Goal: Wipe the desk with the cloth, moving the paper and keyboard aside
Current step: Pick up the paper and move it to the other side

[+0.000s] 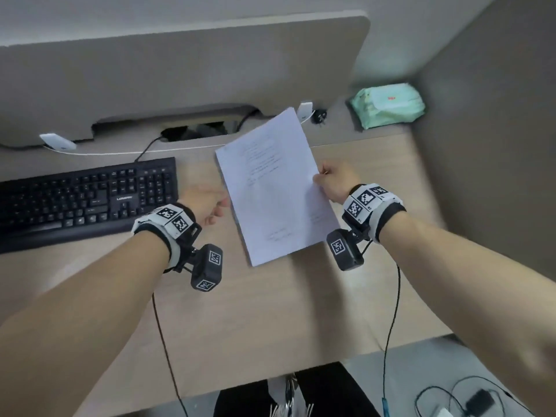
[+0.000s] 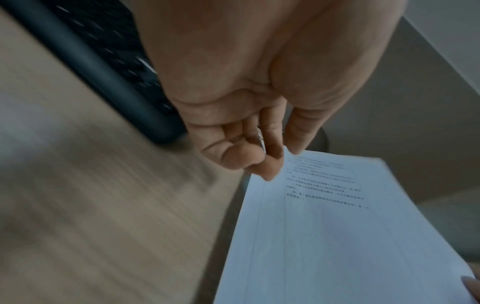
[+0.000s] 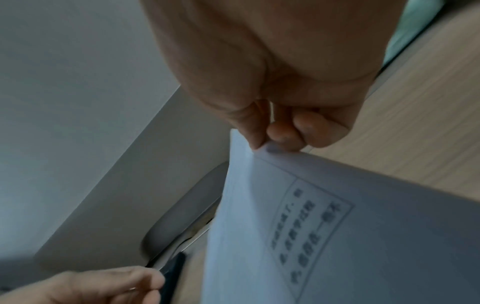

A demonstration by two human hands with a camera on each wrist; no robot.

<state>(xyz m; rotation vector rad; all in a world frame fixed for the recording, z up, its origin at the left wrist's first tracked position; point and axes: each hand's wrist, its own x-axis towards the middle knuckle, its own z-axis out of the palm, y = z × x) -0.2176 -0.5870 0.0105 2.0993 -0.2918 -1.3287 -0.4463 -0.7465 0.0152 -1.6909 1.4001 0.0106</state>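
A white printed sheet of paper (image 1: pixel 276 188) is held tilted above the wooden desk (image 1: pixel 270 311). My right hand (image 1: pixel 323 176) pinches its right edge between thumb and fingers; the pinch (image 3: pixel 267 144) shows in the right wrist view. My left hand (image 1: pixel 221 206) hovers at the sheet's left edge with fingers loosely curled, holding nothing. In the right wrist view a gap separates the left hand (image 3: pixel 145 281) from the paper (image 3: pixel 337 226). A black keyboard (image 1: pixel 84 200) lies on the desk at the left. No cloth is visible.
A pale green soft packet (image 1: pixel 388 105) lies in the back right corner. A grey partition (image 1: pixel 180 70) with a cable slot runs along the back, with two white adapters and a plug near it. A side wall bounds the desk's right side. Cables lie on the floor.
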